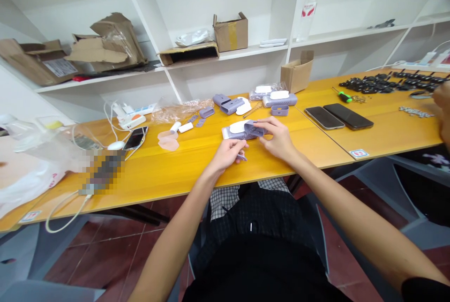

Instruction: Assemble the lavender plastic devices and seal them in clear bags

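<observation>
My right hand [279, 139] grips a hollow purple-grey plastic casing [253, 128], its open end facing me. To its left, my left hand [228, 154] is closed on a small purple-grey plastic piece [241, 156], mostly hidden by the fingers. Just behind both hands lies a purple-grey housing with a white oval part [239, 126] on top. Farther back are more purple housings [228, 104], a coil spring [252, 110] and a short purple ring-like part [279, 110]. White cylinders [185, 127] and small purple frames [206, 112] lie to the left.
Two dark phones [348, 117] lie to the right, near a green-handled screwdriver [345, 97] and many black parts [372, 87]. On the left are a power strip [133, 121], cables and a plastic bag [31, 175]. Another person's hand [442, 105] shows at the right edge. Shelves stand behind.
</observation>
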The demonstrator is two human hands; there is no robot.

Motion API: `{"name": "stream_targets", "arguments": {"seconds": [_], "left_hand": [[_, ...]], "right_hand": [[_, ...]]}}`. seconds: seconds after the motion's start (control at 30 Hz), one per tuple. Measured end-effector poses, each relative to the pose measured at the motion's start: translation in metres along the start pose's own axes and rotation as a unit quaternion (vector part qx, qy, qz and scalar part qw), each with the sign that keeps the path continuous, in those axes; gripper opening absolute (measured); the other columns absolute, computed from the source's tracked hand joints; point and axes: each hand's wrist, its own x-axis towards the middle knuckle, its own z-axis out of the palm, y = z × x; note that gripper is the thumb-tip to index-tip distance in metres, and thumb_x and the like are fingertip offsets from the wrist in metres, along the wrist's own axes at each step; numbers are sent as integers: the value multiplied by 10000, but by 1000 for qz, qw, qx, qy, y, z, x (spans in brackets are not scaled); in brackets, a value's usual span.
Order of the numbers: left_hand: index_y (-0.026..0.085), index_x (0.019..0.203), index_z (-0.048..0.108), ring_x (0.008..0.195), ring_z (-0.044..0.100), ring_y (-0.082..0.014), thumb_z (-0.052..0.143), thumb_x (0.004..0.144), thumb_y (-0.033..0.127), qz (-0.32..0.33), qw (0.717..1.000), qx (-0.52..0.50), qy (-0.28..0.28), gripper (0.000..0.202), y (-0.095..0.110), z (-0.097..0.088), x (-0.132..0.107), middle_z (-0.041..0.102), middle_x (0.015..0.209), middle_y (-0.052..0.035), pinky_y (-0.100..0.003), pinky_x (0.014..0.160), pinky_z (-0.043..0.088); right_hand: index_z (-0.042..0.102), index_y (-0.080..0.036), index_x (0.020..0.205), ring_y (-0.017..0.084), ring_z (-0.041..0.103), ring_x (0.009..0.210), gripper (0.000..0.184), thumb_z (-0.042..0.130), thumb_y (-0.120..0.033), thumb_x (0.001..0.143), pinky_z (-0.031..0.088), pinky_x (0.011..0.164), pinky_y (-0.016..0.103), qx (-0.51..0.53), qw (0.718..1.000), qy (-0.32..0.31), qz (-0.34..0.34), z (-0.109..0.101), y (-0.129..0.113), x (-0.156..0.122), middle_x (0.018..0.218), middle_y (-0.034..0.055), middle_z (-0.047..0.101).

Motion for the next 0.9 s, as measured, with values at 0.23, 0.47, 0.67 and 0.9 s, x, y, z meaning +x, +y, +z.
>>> {"name": "stream_targets", "arguments": {"seconds": [0.23,0.47,0.67,0.9], "left_hand": [[124,815,684,472,524,-75,607,992,390,56,990,81,-100,328,-8,-2,0,609,613,-2,-202,486,405],[126,831,670,485,535,-81,602,979,394,64,992,66,-84,314,-7,-1,0,606,625,-2,-199,482,406],[130,824,668,495,544,-88,581,994,358,47,997,45,-45,297,-4,0,0,590,618,-2,-202,475,396],[130,813,676,468,516,-78,596,994,364,40,996,61,-57,306,-7,0,2,607,610,-6,-210,477,382]], "right_hand": [[755,-262,1141,285,685,1164,445,633,-15,792,653,916,489,33,999,-7,8,4,-5,1,1176,84,675],[754,-255,1104,291,666,1186,383,662,-56,790,638,933,503,73,996,-26,42,18,-2,-6,1169,81,650],[739,-251,1115,298,665,1226,430,633,-25,765,660,891,471,79,995,-20,51,10,-5,-4,1179,87,656],[753,-249,1103,286,686,1141,403,647,-48,770,685,832,451,39,996,2,81,8,-2,-2,1150,92,659]]}}
